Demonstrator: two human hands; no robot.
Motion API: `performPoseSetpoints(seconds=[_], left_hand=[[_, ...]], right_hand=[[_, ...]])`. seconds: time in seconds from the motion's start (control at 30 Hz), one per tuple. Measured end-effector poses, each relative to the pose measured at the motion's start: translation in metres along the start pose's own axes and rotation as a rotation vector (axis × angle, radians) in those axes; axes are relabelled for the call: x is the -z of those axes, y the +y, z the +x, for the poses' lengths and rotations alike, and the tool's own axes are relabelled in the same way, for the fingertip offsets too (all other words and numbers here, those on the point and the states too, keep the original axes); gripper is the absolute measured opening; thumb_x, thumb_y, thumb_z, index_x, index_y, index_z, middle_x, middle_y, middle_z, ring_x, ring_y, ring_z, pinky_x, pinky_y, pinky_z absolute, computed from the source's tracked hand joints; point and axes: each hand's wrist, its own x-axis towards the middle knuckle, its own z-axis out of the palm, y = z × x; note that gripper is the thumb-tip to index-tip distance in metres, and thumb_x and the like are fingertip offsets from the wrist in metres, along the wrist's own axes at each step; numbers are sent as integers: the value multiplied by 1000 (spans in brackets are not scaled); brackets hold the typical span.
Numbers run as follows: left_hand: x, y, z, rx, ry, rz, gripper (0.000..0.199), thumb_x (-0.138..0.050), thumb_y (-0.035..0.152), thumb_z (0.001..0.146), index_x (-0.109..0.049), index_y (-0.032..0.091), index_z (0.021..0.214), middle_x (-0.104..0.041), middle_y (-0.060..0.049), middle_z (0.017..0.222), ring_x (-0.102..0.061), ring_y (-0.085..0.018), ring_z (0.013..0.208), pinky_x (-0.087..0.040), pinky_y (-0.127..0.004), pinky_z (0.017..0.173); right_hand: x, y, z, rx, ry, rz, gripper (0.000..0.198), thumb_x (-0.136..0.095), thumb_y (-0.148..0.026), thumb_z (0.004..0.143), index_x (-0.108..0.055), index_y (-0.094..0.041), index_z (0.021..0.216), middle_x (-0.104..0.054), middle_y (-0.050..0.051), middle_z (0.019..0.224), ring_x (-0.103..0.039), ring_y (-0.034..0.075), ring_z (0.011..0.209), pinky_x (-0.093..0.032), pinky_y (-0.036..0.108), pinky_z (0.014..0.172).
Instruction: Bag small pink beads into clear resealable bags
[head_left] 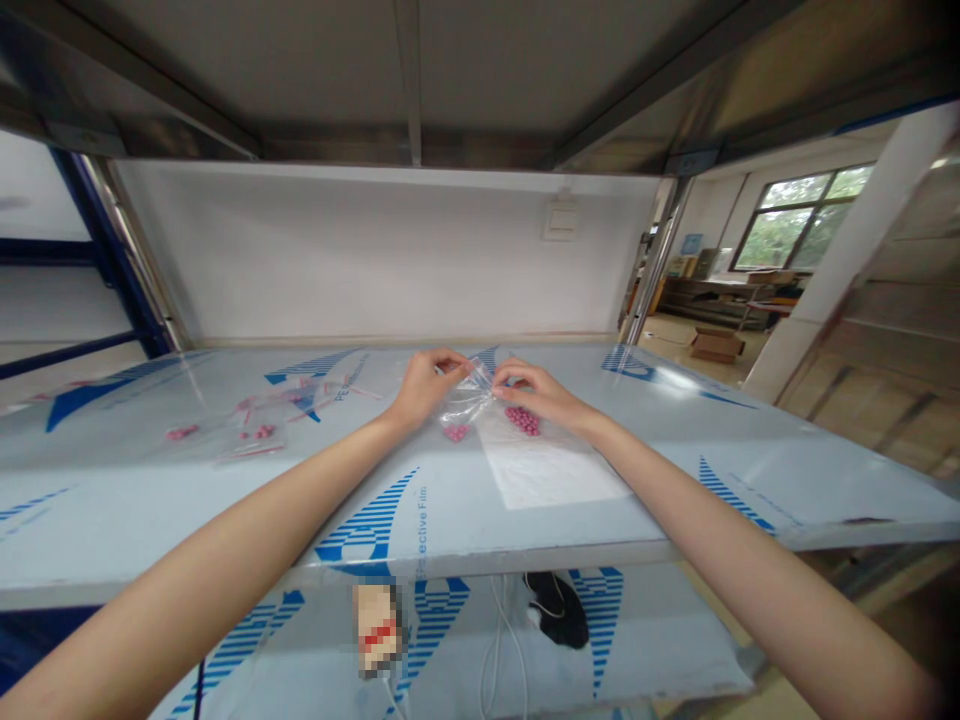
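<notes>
Both of my hands pinch the top edge of a clear plastic bag (463, 405), with a few pink beads (455, 433) lying at its bottom. My left hand (431, 383) grips the bag's left upper corner, thumb and fingers pressed together. On the other side, my right hand (538, 392) is closed on the right part of the bag's mouth. Just below the right hand, a pile of pink beads (523, 421) rests on a white sheet (551, 468). Whether the bag's mouth is parted cannot be made out.
Several clear bags with pink beads (259, 433) lie on the film-covered shelf (360, 460) to the left. A metal shelf (337, 80) hangs overhead. On the lower level are a blurred-out object (377, 628), white cables (501, 640) and a black item (559, 612).
</notes>
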Motion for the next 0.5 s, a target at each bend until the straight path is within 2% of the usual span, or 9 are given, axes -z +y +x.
performPoseSetpoints(seconds=[0.1, 0.2, 0.27, 0.37, 0.5], left_hand=[[-2, -1, 0, -30, 30, -92, 17, -60, 30, 75, -64, 13, 78, -66, -4, 72, -57, -13, 65, -40, -23, 62], [-4, -1, -3, -77, 3, -158, 16, -57, 29, 77, -59, 14, 80, -64, -3, 70, -58, -13, 67, -41, -23, 62], [-5, 0, -4, -96, -10, -158, 16, -55, 29, 79, -57, 14, 81, -63, -3, 70, -58, -13, 67, -41, -23, 63], [-5, 2, -5, -109, -18, -120, 16, -53, 30, 81, -56, 14, 81, -63, -2, 69, -57, -13, 67, -40, -23, 62], [-4, 4, -5, -117, -28, -48, 19, -51, 31, 83, -60, 14, 82, -64, -2, 69, -57, -13, 66, -40, -22, 62]], right_hand=[[-3, 3, 0, -56, 93, 151, 26, -66, -38, 75, -56, -22, 92, -58, 4, 97, -56, 17, 90, -44, 33, 83], [-4, 7, 0, -147, 59, 298, 40, -66, -41, 75, -52, -25, 109, -62, 4, 97, -61, 16, 80, -48, 33, 77], [-4, 8, 1, -197, -3, 315, 36, -64, -44, 76, -57, -22, 104, -65, 5, 91, -62, 16, 73, -49, 33, 74], [-2, 7, 1, -209, -30, 281, 31, -64, -48, 75, -65, -18, 83, -67, 7, 84, -62, 16, 71, -49, 32, 74], [-2, 4, 1, -197, -22, 279, 34, -64, -51, 74, -67, -17, 82, -68, 7, 85, -62, 14, 67, -50, 31, 70]])
